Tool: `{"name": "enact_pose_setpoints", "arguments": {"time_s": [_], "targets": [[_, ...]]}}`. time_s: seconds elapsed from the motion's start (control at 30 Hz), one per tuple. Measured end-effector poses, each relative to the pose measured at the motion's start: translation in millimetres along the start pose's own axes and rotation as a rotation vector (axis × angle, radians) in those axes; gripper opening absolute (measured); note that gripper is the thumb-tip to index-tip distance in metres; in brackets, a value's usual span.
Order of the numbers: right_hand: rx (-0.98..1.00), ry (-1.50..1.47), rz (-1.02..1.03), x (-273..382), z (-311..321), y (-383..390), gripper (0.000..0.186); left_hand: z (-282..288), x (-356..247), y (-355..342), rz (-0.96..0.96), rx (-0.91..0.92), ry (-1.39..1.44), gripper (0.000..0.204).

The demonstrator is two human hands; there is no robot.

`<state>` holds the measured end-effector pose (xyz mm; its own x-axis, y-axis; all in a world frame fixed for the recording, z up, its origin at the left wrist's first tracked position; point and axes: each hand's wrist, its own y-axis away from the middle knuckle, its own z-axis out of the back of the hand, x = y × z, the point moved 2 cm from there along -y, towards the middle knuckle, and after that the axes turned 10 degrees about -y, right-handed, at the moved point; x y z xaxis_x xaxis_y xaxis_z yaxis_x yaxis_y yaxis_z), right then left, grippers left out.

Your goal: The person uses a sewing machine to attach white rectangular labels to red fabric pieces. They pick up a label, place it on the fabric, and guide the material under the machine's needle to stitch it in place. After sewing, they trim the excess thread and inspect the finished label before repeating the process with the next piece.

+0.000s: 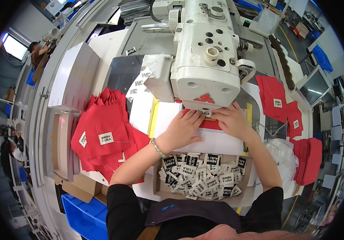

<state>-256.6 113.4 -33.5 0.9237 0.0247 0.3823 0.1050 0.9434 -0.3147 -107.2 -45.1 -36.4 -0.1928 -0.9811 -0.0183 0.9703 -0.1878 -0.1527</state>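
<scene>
Red cloth piece: we find it under the front of the machine head, between the two hands; its visible near edge runs left to right, roughly square to the wearer's line of sight; its far part is hidden, so we cannot tell its full long axis.
White label: we see it on the cloth, just below the machine head; its dark print stands upright to the wearer, its lines running left to right; the far part is covered.
Left hand: open and palm down, fingers stretched toward the label, thumb spread toward the right.
Right hand: fingers bent, tips by the label's right side; we cannot tell whether they pinch.
Sewing machine: white, its head pointing toward the wearer.
Cardboard tray: we note loose black and white labels inside, turned many ways, between the forearms.
Red cloth pile: left of the machine, pieces fanned unevenly.
Red pieces: right of the machine, two bearing labels.
Blue bin: lower left.
</scene>
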Motion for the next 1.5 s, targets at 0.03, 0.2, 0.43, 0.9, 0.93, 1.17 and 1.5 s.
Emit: {"name": "enact_pose_setpoints", "arguments": {"time_s": [0.03,0.2,0.43,0.9,0.93,1.17,1.5], "targets": [[0.012,0.004,0.002,0,0,2,0.026,-1,0,-2,-0.003,0.007,0.009,0.07],[0.027,0.008,0.001,1,-6,8,0.032,-5,-2,-6,-0.006,0.01,-0.001,0.07],[0.01,0.051,0.066,2,-9,5,0.031,12,12,9,0.08,0.044,-0.022,0.068],[-0.068,0.008,0.085,-4,-8,-11,0.018,29,28,37,0.171,0.091,0.035,0.057],[-0.071,0.015,0.084,-4,-5,-12,0.018,27,26,35,0.152,0.096,0.042,0.057],[-0.052,0.065,0.076,-5,2,-12,0.017,17,14,15,0.079,0.091,0.004,0.062],[-0.227,0.045,-0.03,-15,3,3,0.022,-10,5,-8,-0.04,0.014,0.072,0.067]]}}
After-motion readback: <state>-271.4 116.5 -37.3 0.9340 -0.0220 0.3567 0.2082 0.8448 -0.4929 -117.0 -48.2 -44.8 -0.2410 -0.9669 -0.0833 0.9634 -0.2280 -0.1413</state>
